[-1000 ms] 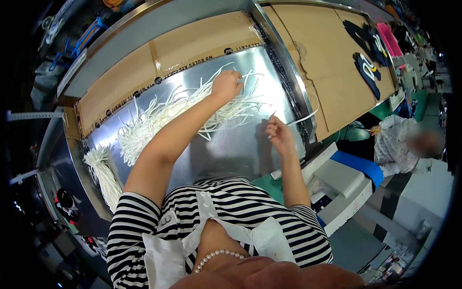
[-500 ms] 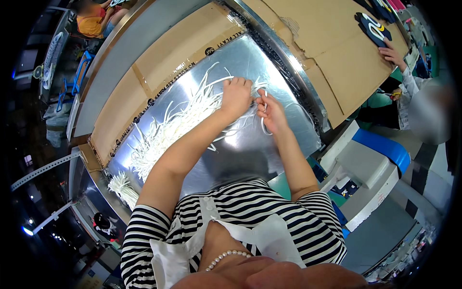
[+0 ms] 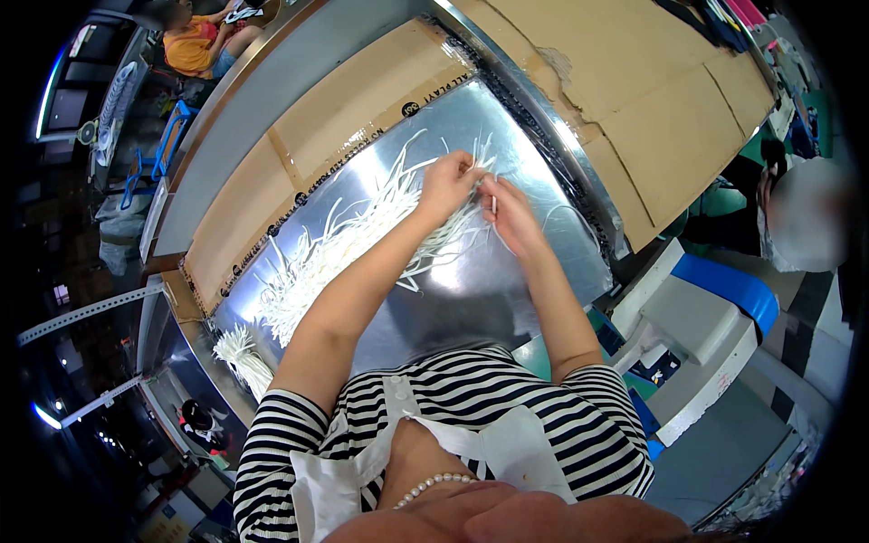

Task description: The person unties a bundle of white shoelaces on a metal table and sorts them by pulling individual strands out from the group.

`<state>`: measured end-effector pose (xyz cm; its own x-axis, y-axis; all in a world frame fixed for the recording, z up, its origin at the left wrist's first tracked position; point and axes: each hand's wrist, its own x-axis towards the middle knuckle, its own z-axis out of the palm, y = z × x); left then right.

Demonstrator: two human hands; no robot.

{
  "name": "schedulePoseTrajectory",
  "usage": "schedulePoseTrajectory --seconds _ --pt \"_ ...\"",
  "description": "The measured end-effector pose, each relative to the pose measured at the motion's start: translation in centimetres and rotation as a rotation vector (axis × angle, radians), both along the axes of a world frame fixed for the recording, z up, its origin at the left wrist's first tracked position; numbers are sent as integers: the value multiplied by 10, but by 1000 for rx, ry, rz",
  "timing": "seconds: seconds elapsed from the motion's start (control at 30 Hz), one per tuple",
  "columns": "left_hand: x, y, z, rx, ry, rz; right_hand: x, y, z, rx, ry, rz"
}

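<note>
A long pile of thin white cords [image 3: 335, 262] lies across the shiny metal tabletop [image 3: 570, 258], its loose ends fanning out at the far end. Over that far end, my left hand [image 3: 444, 190] is closed, its fingertips pinching white cord. Right beside it, my right hand [image 3: 516, 217] has its fingers closed on a white cord, a short length of which shows against the palm. The fingertips of both hands nearly meet. A separate bundle of white cords [image 3: 242, 357], gathered together, rests at the table's near left corner.
Cardboard [image 3: 335, 118] with printed tape lines the table's far side. To the right, beyond a metal rim, spreads another cardboard-covered surface [image 3: 634, 109]. A grey and blue machine part [image 3: 697, 299] stands at my right. One person [image 3: 787, 217] is at the right, another [image 3: 195, 45] sits far left.
My hands have come together at the fingertips; the cord loop hanging from my right hand no longer shows. The co-worker's hand and the dark patterned piece have left the right-hand cardboard. The view has shifted slightly.
</note>
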<state>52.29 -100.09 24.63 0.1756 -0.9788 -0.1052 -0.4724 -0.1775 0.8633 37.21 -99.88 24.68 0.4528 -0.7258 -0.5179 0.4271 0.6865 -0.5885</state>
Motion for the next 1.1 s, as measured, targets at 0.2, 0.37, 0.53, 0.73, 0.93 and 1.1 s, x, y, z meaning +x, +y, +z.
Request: schedulePoseTrajectory --seconds 0.2,0.37,0.53,0.73,0.93,1.1 --pt "-8 12 18 -104 -122 -87 35 1 -5 -89 53 -98" --pt "9 51 49 -183 -29 -119 48 1 -16 -251 234 -116" --pt "66 135 57 -310 -577 -1 46 -5 -6 -486 318 -209" --pt "123 224 17 91 -859 -62 12 -69 10 -446 -114 -359" --pt "118 220 7 53 -920 26 -108 -162 156 -703 -312 -453" --pt "107 216 25 -76 -912 135 -159 -105 281 -834 -350 -363"
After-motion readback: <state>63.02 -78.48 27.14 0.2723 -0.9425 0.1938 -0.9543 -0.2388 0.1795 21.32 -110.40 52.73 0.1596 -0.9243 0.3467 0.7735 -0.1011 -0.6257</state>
